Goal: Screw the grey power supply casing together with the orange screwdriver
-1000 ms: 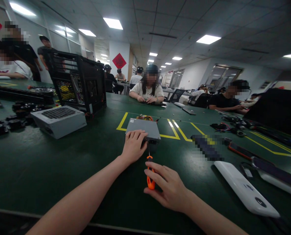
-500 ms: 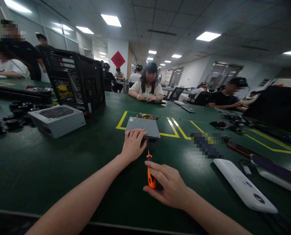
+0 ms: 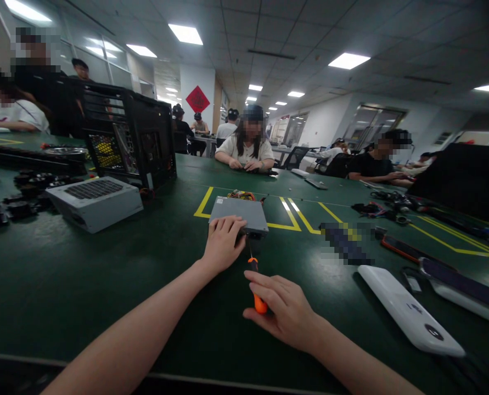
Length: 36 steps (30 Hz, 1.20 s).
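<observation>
Bright, even indoor light from ceiling panels [image 3: 349,60] overhead, soft sheen on the green table [image 3: 104,258], faint shadows under the hands, wide-angle bending at the edges, vignetted corners, far faces pixelated, near forearms slightly soft.

Orange screwdriver [image 3: 257,285], grey power supply [image 3: 240,215], green table [image 3: 104,263].

Green table [image 3: 104,274] with yellow marking lines [image 3: 287,215]. Lying on it: grey box [image 3: 239,214], second grey box [image 3: 95,201], black case [image 3: 129,140], black round parts [image 3: 17,192], white device [image 3: 409,315], phone [image 3: 400,249], cables [image 3: 386,206].
</observation>
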Available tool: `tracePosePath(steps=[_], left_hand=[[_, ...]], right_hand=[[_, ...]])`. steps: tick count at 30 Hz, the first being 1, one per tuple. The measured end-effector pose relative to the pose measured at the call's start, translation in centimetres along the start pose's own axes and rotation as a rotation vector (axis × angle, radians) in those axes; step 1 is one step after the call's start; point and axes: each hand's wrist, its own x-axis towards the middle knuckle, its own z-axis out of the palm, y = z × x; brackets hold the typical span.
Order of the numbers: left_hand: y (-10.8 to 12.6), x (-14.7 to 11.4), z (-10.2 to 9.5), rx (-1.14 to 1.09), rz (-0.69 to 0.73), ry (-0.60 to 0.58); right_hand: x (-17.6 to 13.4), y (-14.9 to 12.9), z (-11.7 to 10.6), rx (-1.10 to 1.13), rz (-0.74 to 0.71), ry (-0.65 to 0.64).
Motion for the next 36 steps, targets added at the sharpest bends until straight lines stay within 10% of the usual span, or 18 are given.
tracePosePath(steps=[8,15,21,27,36], left_hand=[[-0.04,-0.01,0.14,0.005,-0.005,-0.004],[-0.05,0.01,0.15,0.005,-0.007,-0.001],[-0.09,0.00,0.34,0.011,-0.006,0.007],[-0.15,0.00,0.28,0.014,-0.009,0.002],[-0.16,0.06,0.36,0.005,-0.002,0.004]], right_hand=[[0.36,-0.29,-0.43,-0.002,0.000,-0.151],[-0.36,0.10,0.38,0.022,0.054,0.016],[0.17,-0.32,-0.18,-0.012,0.016,-0.149],[-0.38,0.08,0.41,0.006,0.056,0.021],[0.02,-0.17,-0.01,-0.033,0.009,-0.082]])
